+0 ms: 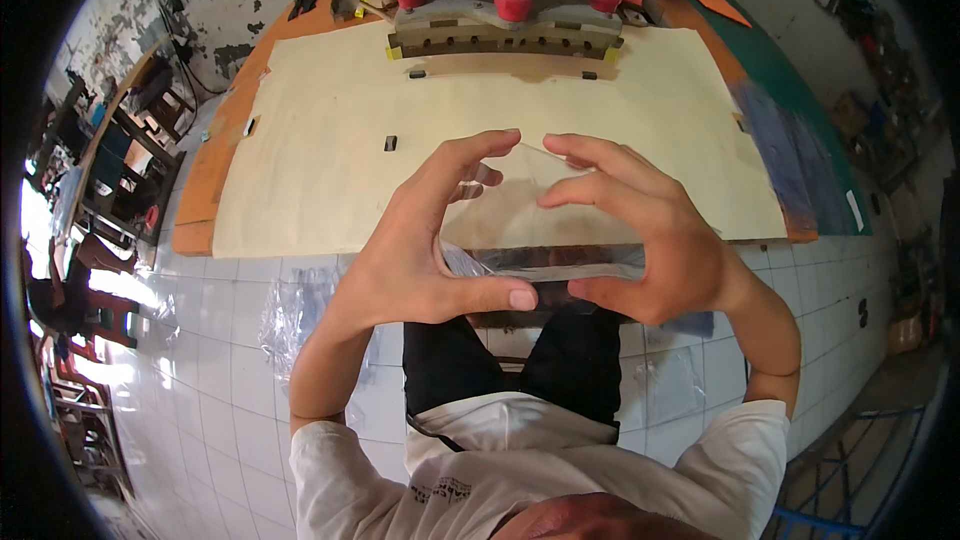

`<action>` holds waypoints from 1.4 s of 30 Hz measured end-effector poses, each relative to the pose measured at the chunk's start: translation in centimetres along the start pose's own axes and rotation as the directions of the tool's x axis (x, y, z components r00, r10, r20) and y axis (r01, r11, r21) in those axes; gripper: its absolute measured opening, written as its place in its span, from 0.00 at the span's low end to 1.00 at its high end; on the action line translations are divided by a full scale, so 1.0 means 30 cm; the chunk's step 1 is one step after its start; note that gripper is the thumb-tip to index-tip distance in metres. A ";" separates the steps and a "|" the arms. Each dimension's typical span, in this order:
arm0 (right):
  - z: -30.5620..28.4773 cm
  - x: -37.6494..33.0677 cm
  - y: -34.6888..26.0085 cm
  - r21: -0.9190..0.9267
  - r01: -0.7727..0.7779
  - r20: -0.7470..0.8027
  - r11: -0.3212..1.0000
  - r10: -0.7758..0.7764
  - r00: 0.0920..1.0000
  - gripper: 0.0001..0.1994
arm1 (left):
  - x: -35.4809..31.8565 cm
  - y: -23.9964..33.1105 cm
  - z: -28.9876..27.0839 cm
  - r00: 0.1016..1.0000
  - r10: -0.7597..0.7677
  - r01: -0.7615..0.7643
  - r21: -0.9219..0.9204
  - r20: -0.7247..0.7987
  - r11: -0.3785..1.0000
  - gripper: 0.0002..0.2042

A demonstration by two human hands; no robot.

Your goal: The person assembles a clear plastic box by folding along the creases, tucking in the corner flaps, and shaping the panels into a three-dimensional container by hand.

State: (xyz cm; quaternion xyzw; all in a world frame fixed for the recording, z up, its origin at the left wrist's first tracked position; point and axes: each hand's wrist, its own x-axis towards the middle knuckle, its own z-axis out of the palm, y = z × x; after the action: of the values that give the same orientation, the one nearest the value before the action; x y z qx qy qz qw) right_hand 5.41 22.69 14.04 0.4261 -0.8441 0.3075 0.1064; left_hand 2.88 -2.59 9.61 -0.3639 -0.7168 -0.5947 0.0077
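Note:
Between my two hands a clear, see-through plastic sheet [520,210] is held up in front of my body, above the near edge of the table. My left hand [420,235] grips its left side, fingers curled over the far edge and thumb along the near edge. From the right, my right hand [655,235] holds it the same way, with the fingers bent and the thumb pointing inward. The near edge of the plastic shows as a shiny band between the thumbs. I cannot tell whether it is one layer or several.
Cream paper [310,140] covers the wooden table, with small black blocks [390,143] on it. At its far side stands a green press-like machine [510,0] with red parts. Crumpled clear plastic [300,315] lies on the white tiled floor [215,340]. Bluish plastic [800,155] drapes the right end.

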 end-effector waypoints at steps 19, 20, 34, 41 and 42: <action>0.079 -0.010 -0.054 0.193 0.020 -0.007 0.981 -0.019 1.000 0.33 | 0.004 0.020 0.039 0.998 0.033 -0.020 0.216 -0.054 0.976 0.46; 0.081 -0.012 -0.055 0.192 0.018 -0.007 0.981 -0.017 1.000 0.33 | 0.005 0.020 0.042 0.997 0.030 -0.015 0.204 -0.068 0.979 0.43; -0.097 -0.185 0.071 0.378 -0.275 -0.539 0.884 0.452 0.711 0.18 | -0.073 -0.013 -0.134 0.952 -0.003 -0.029 -0.099 -0.306 0.995 0.21; -0.154 -0.308 0.203 0.096 -0.151 -0.449 0.984 0.178 0.875 0.10 | -0.122 -0.016 -0.217 0.901 0.005 -0.009 -0.006 -0.435 1.000 0.27; -0.149 -0.314 0.206 0.095 -0.157 -0.451 0.983 0.183 0.873 0.10 | -0.125 -0.023 -0.223 0.890 0.000 -0.004 -0.008 -0.456 1.000 0.28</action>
State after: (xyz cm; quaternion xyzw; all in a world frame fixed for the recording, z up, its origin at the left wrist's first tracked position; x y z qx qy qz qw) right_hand 5.99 34.35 10.77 0.2684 -0.8204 0.4308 0.2632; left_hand 2.44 -10.27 9.30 -0.2153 -0.6921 -0.6665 0.1746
